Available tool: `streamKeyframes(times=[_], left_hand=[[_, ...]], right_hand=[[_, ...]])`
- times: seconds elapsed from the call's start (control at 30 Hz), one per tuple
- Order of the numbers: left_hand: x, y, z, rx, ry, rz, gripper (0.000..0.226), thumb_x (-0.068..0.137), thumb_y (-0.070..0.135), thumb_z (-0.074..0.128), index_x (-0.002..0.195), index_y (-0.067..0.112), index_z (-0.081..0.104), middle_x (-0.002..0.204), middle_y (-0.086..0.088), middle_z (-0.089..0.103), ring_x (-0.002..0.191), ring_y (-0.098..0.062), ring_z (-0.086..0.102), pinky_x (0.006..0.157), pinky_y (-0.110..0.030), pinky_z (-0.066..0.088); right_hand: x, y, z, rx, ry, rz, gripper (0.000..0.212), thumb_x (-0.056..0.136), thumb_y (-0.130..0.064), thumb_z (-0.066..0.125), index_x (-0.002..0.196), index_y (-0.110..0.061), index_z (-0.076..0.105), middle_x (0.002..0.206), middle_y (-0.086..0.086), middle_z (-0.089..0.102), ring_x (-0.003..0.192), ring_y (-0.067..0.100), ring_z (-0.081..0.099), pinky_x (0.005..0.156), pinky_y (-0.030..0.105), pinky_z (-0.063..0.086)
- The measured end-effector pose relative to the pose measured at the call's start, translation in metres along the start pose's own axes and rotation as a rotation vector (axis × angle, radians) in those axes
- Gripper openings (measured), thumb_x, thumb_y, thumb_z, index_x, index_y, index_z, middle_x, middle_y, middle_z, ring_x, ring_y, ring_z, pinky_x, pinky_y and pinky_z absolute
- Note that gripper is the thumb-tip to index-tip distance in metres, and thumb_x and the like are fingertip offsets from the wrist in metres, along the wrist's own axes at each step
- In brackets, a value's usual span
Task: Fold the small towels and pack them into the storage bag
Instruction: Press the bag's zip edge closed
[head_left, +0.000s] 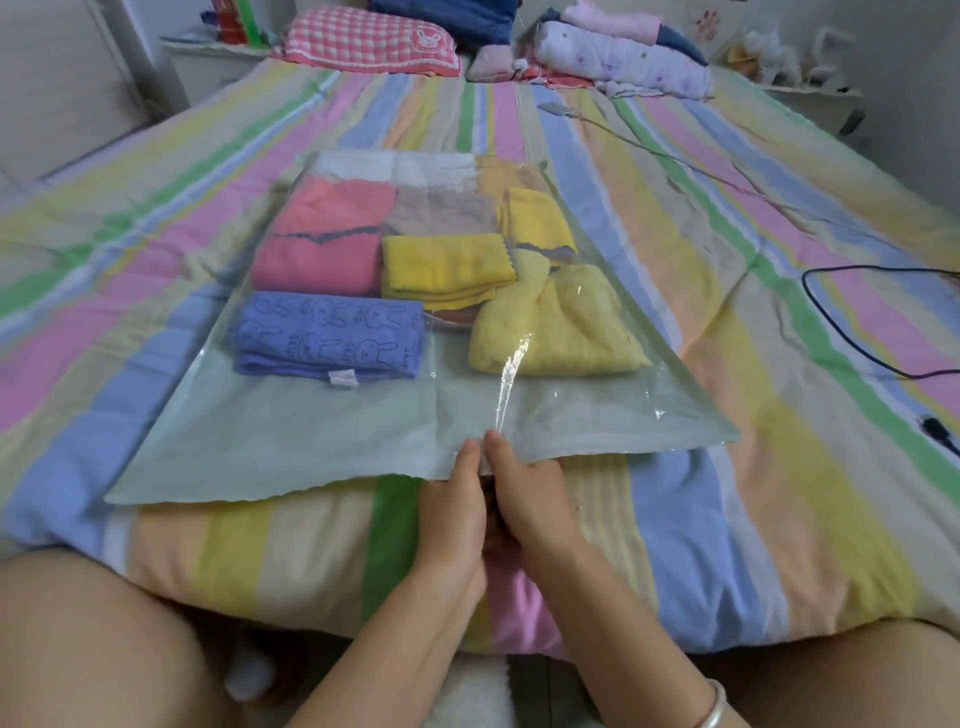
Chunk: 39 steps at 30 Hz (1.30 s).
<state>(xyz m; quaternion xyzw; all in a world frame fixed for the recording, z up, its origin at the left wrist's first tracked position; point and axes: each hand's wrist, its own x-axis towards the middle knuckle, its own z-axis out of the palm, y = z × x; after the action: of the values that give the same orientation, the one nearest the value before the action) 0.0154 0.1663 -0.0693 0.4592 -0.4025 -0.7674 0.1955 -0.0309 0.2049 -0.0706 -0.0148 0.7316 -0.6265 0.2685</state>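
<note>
Most of the task: done, as I read it; the folded towels already lie inside the storage bag.
Bag position: flat on the bed, mouth toward me, its near stretch holding no towels.
Towels inside: pink towel at the far left, blue bunny towel in front of it, yellow towel in the middle, pale yellow towel at the near right, beige towel and second yellow towel at the back.
Left hand: grip narrow, thumb on top, pinching the bag's near edge at its middle.
Right hand: the same pinch, touching the left hand.
Left to do: closing the mouth, I judge. From here I cannot tell whether the edge on either side of the hands is sealed.
Loose towels: none that I can see beside the bag. The heap of cloth at the head of the bed is too far off for me to name.
</note>
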Motion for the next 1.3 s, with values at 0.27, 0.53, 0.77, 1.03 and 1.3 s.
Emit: streamKeyframes(times=[0.27,0.53,0.77,1.03,1.3], left_hand=[[-0.01,0.011,-0.005,-0.063,0.065,0.001,0.052,0.096,0.032,0.052,0.052,0.018,0.028,0.037,0.006,0.021,0.026,-0.008,0.02,0.033,-0.011,0.016],[-0.005,0.018,-0.026,-0.135,0.076,0.056,0.049,0.097,0.03,0.05,0.056,0.018,0.028,0.037,0.009,0.019,0.029,-0.007,0.017,0.032,-0.014,0.013],[0.003,0.029,-0.056,-0.098,0.114,0.138,0.051,0.098,0.029,0.049,0.055,0.019,0.024,0.036,0.009,0.016,0.028,-0.007,0.015,0.034,-0.014,0.013],[0.004,0.032,-0.07,-0.077,0.059,0.111,0.05,0.099,0.033,0.047,0.057,0.019,0.025,0.039,0.009,0.017,0.03,-0.007,0.015,0.033,-0.015,0.013],[0.009,0.031,-0.076,0.025,0.069,0.068,0.042,0.095,0.038,0.052,0.062,0.012,0.052,0.052,-0.003,0.045,0.039,-0.013,0.039,0.036,-0.016,0.028]], right_hand=[[0.005,0.01,-0.002,0.035,0.03,0.009,0.059,0.059,-0.067,0.06,0.087,-0.018,0.073,0.066,-0.009,0.061,0.071,0.019,0.056,0.07,0.035,0.044],[0.003,0.01,-0.007,0.04,0.007,0.014,0.035,0.084,-0.047,0.064,0.062,-0.02,0.06,0.039,-0.012,0.045,0.043,0.012,0.043,0.057,0.034,0.037],[-0.003,0.004,-0.007,0.063,0.014,0.031,0.033,0.089,-0.039,0.064,0.065,-0.016,0.059,0.035,-0.009,0.039,0.032,0.009,0.037,0.047,0.031,0.033],[-0.016,-0.006,-0.002,0.111,0.006,0.036,0.052,0.089,-0.049,0.059,0.053,-0.018,0.039,0.038,-0.005,0.028,0.034,0.013,0.03,0.045,0.029,0.029],[-0.034,0.011,0.065,0.022,-0.135,-0.025,0.055,0.091,-0.041,0.058,0.041,-0.02,0.054,0.042,-0.01,0.052,0.051,0.013,0.052,0.058,0.03,0.044]])
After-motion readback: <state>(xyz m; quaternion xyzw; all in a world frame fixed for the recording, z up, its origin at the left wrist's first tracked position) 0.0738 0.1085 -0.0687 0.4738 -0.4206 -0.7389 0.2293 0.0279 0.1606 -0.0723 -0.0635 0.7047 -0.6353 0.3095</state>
